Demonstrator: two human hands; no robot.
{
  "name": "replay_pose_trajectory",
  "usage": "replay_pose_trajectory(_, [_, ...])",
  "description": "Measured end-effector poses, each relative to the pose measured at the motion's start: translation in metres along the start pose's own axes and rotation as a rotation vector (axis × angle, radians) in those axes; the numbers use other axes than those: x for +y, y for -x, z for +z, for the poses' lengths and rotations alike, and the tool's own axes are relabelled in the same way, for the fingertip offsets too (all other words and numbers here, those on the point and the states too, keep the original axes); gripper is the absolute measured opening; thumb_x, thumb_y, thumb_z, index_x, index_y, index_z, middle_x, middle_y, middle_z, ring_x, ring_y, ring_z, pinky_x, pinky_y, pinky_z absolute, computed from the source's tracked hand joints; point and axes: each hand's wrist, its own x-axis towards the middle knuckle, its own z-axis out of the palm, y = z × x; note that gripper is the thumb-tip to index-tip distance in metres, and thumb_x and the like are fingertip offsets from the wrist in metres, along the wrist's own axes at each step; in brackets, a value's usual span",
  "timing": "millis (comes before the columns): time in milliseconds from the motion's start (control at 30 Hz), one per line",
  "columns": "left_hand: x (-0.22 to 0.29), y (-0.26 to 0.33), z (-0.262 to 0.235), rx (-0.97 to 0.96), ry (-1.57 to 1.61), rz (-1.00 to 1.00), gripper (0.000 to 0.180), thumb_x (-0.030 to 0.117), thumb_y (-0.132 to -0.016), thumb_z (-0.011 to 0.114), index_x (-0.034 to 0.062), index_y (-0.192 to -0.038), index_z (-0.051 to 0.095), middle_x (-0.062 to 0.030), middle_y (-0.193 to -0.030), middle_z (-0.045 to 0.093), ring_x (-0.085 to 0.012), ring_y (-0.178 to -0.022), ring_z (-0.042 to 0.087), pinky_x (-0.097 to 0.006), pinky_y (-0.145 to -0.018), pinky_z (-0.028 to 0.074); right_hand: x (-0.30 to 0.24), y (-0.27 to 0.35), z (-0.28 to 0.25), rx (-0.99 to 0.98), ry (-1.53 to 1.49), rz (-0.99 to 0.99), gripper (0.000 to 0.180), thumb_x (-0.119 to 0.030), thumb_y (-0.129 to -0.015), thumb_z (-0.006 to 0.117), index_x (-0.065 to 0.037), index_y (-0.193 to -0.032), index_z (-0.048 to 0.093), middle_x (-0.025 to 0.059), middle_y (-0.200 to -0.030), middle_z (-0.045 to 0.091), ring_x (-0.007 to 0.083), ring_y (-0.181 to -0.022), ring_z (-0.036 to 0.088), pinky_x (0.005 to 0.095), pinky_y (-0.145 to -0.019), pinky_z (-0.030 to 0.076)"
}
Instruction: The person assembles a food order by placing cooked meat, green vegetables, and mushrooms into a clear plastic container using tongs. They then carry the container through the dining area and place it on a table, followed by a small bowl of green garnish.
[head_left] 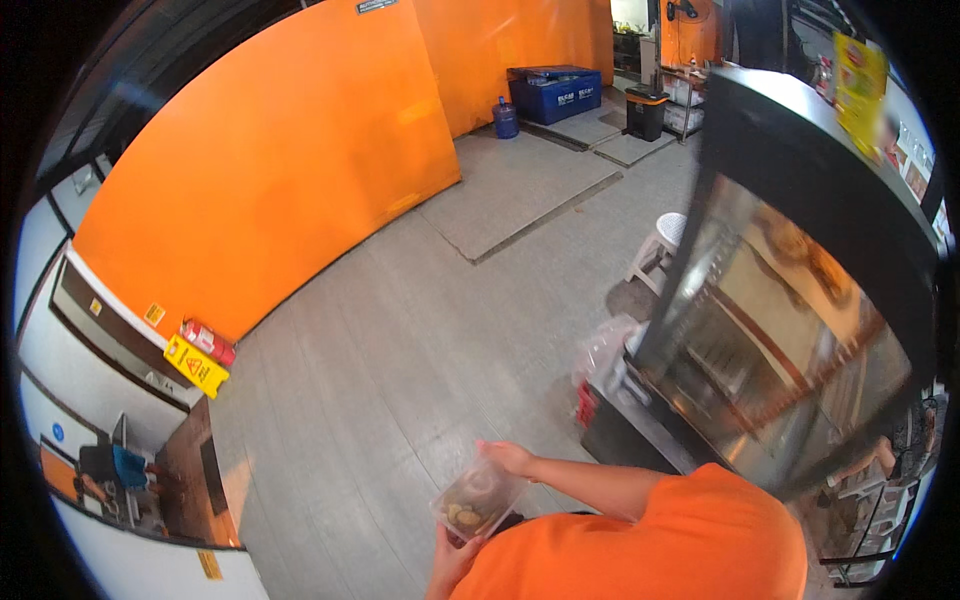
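Outdoors on a grey paved floor (400, 330), a person in an orange shirt steadies a clear plastic food container (476, 503) between both hands, the left hand (452, 560) cupping its underside and the right hand (507, 458) gripping its far rim, keeping it level beside a glass-fronted warming cabinet (780, 330).

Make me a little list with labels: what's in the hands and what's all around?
left hand: under a clear tub, holding it
right hand: on the tub's far edge
tub: holds brownish food
right side: glass warmer case
floor: grey
wall: orange
by wall: yellow floor sign
far off: white stool, blue crate
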Motion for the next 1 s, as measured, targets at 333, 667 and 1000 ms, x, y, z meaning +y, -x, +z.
replay_pose_trajectory(333, [0.173, -0.543, 0.039, -0.277, -0.430, 0.071, 0.112, 0.005, -0.079, 0.078, -0.0021, -0.151, -0.008, -0.0209, -0.131, 0.051, -0.0278, -0.119, 0.057, -0.038, -0.101, 0.047, -0.195, -0.339, -0.320, 0.230, -0.416, -0.102, 0.061, -0.062, -0.097, 0.047, -0.006, -0.114, 0.066, 0.0057, -0.110, 0.067, 0.0169, -0.100, 0.062, 0.0345, -0.090, 0.048])
replay_pose_trajectory(667, [0.323, -1.003, 0.203, -0.333, -0.335, 0.143, 0.100, -0.005, -0.078, 0.070, 0.0065, -0.155, 0.008, -0.0133, -0.146, 0.037, -0.0258, -0.131, 0.044, -0.040, -0.109, 0.038, -0.402, -0.569, -0.671, 0.473, -0.215, -0.134, 0.087, -0.074, -0.094, 0.035, 0.004, -0.122, 0.061, 0.0145, -0.118, 0.065, 0.0258, -0.110, 0.058, 0.0410, -0.099, 0.044])
replay_pose_trajectory(1000, [0.364, -1.446, 0.490, -0.719, -0.280, 0.026, 0.098, -0.010, -0.076, 0.066, 0.0081, -0.155, 0.012, -0.0109, -0.147, 0.037, -0.0250, -0.135, 0.041, -0.040, -0.113, 0.033, -0.472, -0.689, -1.103, 0.943, -0.380, -0.082, 0.079, -0.068, -0.097, 0.035, 0.003, -0.112, 0.067, 0.0149, -0.105, 0.068, 0.0240, -0.099, 0.060, 0.0392, -0.091, 0.046])
